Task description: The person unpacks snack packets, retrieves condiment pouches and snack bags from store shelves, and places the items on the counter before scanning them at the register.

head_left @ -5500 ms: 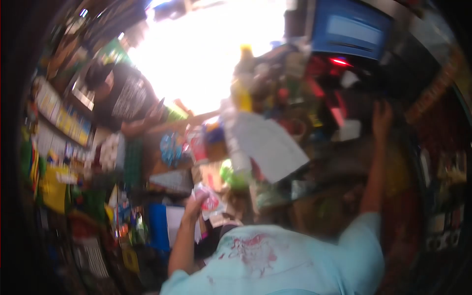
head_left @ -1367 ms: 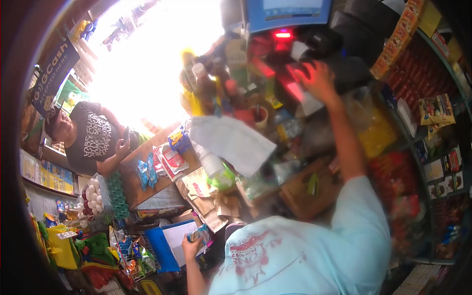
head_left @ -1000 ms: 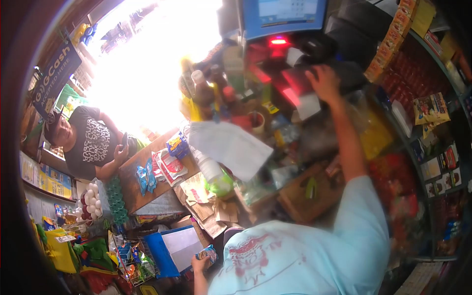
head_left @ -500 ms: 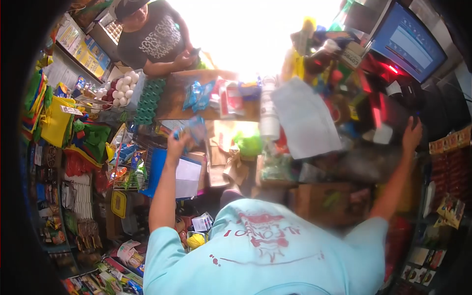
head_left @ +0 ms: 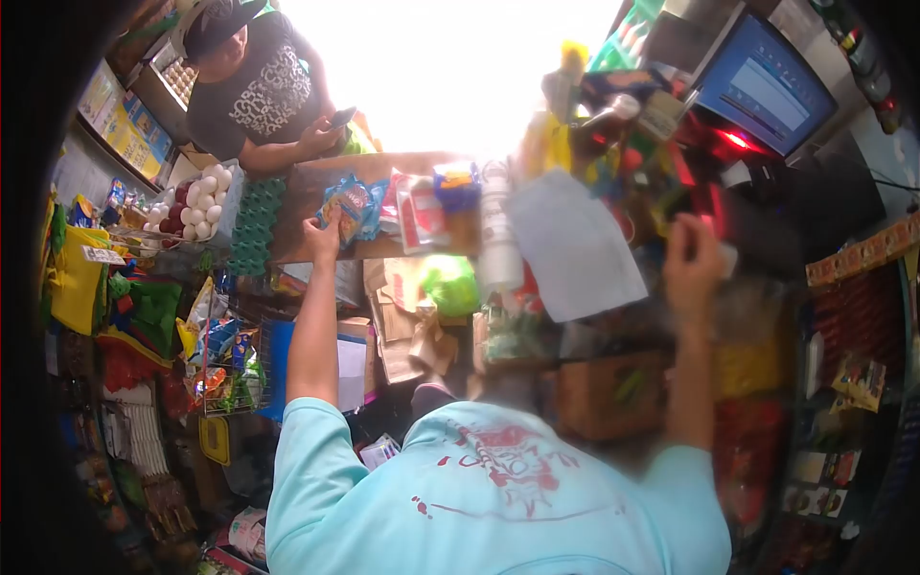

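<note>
My left hand (head_left: 323, 236) reaches out to the near edge of the wooden counter. Its fingers are closed on a shiny blue plastic packet (head_left: 347, 207), which lies among or against other blue packaging. Just to the right are a red-and-white packet (head_left: 418, 213) and a blue-and-yellow packet (head_left: 456, 186). My right hand (head_left: 694, 257) hangs over the right side of the counter, smeared by motion, close to a small white object. I cannot make out whether its fingers hold anything. A large white sheet (head_left: 577, 244) lies between the two hands.
Across the counter (head_left: 316, 172) stands a person (head_left: 259, 96) with a phone (head_left: 342, 118). Eggs (head_left: 206, 203) and green egg trays (head_left: 256, 225) sit at the left. A white cylinder stack (head_left: 497, 225) stands mid-counter. At right are a monitor (head_left: 767, 81) and a red-lit device.
My left hand has carried the blue packet forward onto the counter beside the other packets. My right hand has swung left from near the dark equipment. The view has shifted slightly.
</note>
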A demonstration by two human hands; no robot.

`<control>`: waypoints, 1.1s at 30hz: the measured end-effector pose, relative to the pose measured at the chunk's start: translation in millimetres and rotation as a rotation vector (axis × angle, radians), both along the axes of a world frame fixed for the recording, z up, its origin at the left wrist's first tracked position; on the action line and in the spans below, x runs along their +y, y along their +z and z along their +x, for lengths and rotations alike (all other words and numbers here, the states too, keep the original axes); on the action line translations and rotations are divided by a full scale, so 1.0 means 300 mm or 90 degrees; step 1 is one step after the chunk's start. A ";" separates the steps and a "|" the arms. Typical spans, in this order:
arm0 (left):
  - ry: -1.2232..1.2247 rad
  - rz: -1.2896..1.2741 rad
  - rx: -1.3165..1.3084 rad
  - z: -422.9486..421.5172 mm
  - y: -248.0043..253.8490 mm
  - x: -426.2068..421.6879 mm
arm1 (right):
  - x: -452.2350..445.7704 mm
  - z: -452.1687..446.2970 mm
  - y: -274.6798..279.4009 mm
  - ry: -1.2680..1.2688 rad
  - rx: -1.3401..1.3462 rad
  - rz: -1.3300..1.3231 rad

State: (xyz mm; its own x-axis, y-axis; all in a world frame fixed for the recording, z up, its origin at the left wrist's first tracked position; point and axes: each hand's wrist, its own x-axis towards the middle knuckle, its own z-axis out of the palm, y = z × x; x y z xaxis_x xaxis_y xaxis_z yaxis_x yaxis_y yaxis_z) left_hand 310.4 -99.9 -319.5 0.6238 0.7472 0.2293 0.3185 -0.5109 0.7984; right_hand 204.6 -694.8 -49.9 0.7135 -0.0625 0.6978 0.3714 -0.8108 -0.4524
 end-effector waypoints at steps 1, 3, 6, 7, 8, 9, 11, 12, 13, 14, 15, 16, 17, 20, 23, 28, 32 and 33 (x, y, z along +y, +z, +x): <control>-0.004 0.022 -0.015 -0.013 -0.001 0.011 | 0.093 -0.011 -0.023 0.058 0.025 0.015; -0.045 -0.159 -0.101 -0.007 -0.021 0.055 | 0.292 0.009 -0.096 0.202 0.064 -0.007; -0.076 -0.427 -0.244 0.024 -0.035 0.132 | 0.564 0.139 -0.236 0.298 0.185 -0.080; -0.068 -0.518 -0.291 0.022 -0.046 0.141 | 0.638 0.201 -0.286 0.325 0.183 -0.124; -0.063 -0.609 -0.334 0.020 -0.062 0.157 | 0.707 0.267 -0.335 0.305 0.178 -0.218; -0.019 -0.583 -0.323 0.025 -0.096 0.170 | 0.761 0.331 -0.387 0.282 0.175 -0.311; 0.065 -0.533 -0.299 0.034 -0.167 0.182 | 0.854 0.456 -0.498 0.219 0.148 -0.425; 0.064 -0.520 -0.269 0.018 -0.153 0.171 | 0.880 0.516 -0.550 0.184 0.133 -0.481; 0.031 -0.482 -0.224 -0.012 -0.130 0.151 | 0.889 0.572 -0.608 0.172 0.155 -0.507; -0.002 -0.442 -0.181 -0.043 -0.102 0.133 | 0.894 0.627 -0.662 0.161 0.176 -0.531; -0.035 -0.399 -0.138 -0.050 -0.078 0.141 | 0.905 0.671 -0.679 0.149 0.197 -0.554; -0.077 -0.199 -0.160 0.003 -0.287 0.240 | 0.916 0.693 -0.627 0.155 0.273 -0.591; -0.099 -0.253 -0.137 -0.008 -0.248 0.240 | 0.923 0.729 -0.638 0.142 0.235 -0.503; -0.167 -0.413 -0.068 -0.140 -0.014 0.102 | 0.927 0.676 -0.382 0.156 0.233 -0.522; -0.041 -0.442 -0.141 -0.196 0.040 0.001 | 0.868 0.617 -0.185 0.153 0.200 -0.484; -0.331 -0.466 -0.194 -0.290 0.206 -0.392 | 0.692 0.371 0.154 0.151 0.072 -0.292; -0.724 -0.849 -0.064 -0.318 0.482 -0.731 | 0.524 0.131 0.319 0.192 0.061 -0.050; -0.749 -0.944 -0.085 -0.296 0.486 -0.805 | 0.467 0.072 0.324 0.172 0.064 -0.003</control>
State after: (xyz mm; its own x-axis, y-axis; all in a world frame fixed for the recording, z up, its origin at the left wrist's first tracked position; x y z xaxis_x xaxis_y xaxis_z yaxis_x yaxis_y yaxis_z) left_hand 221.5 -341.5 -173.7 0.9274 -0.3733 -0.0264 0.2758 0.6340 0.7225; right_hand 226.2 -554.6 47.4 0.7696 0.1424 0.6225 0.5274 -0.6913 -0.4940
